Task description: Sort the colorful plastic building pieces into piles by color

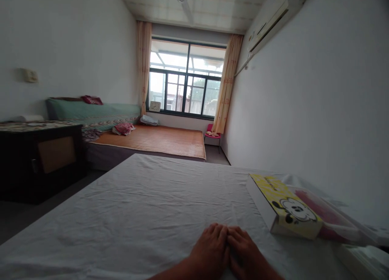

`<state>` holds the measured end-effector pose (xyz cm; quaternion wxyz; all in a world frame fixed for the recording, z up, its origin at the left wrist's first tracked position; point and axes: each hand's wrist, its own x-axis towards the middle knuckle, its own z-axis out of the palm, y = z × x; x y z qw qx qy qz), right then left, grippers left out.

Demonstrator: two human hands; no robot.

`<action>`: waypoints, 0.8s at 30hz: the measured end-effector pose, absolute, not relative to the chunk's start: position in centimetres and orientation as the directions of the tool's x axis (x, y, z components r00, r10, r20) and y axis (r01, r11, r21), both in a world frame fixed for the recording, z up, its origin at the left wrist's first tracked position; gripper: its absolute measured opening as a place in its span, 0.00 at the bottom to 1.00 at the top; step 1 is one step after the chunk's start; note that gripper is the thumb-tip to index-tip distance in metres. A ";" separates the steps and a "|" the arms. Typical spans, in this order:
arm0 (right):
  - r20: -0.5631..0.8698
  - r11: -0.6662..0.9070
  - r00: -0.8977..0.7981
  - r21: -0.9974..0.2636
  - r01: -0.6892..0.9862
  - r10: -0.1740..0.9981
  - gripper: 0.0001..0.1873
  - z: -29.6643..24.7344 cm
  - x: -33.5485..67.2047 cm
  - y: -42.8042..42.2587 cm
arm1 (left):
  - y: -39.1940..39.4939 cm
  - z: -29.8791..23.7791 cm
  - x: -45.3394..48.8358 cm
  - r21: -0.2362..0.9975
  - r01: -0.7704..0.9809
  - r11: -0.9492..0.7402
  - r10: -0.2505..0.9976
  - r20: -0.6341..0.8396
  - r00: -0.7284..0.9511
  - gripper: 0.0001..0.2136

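Observation:
My left hand point(210, 247) rests low on the white cloth, its fingers curled under and closed. Pressed against it knuckle to knuckle is my right hand point(245, 249), also closed. I see nothing held in either hand, though the palms face down and away from me. A wrinkled white cloth point(146, 207) covers the table under both hands. To the right of my right hand lies a yellow and white box point(282, 207) with a cartoon dog face on it. Beside the box is a clear plastic container point(328, 211) with something pink-red inside.
A pale box-like thing point(364, 259) lies at the lower right corner. Beyond the table stands a bed with an orange-brown mat point(164, 138). A dark cabinet point(57, 158) is on the left, a pink chair point(212, 133) near the window. The right wall point(288, 110) runs alongside.

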<state>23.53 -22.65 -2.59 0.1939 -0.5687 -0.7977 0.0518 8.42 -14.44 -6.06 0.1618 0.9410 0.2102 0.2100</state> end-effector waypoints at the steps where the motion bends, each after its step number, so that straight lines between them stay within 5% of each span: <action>1: 0.251 0.342 -0.272 -0.303 0.890 0.929 0.26 -2.5 23.3 -22.7 | -14.3 -6.1 8.3 0.405 0.319 -0.857 0.459 0.318 0.829 0.21; 12: 0.211 0.286 -0.236 -0.248 0.926 0.948 0.26 -1.4 22.4 -23.0 | -13.0 -4.5 7.7 0.590 0.216 -0.778 0.448 0.280 0.849 0.20; 24: 0.230 0.408 -0.371 -0.136 0.903 0.900 0.32 -3.6 25.1 -22.7 | -13.4 -5.0 7.8 0.533 0.234 -0.813 0.445 0.311 0.840 0.25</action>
